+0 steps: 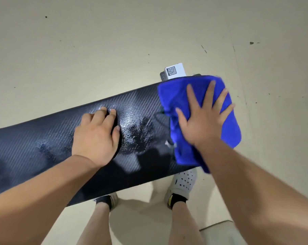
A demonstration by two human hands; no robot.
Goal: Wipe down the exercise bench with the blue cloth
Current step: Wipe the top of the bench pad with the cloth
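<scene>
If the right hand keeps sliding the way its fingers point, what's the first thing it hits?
Probably the white QR-code box just past the bench edge. The right hand lies flat on the blue cloth, fingers aimed up-frame toward it, though the box may sit lower than the pad.

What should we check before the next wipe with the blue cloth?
1. Right hand flat on the blue cloth: ok.
2. Cloth on the bench: ok, though part hangs past the end.
3. Left hand steadying the bench: ok, but it sits in the wiping path.
4. Shiny wet patch wiped: not ok.
5. Far left of the bench clean: cannot tell.
</scene>
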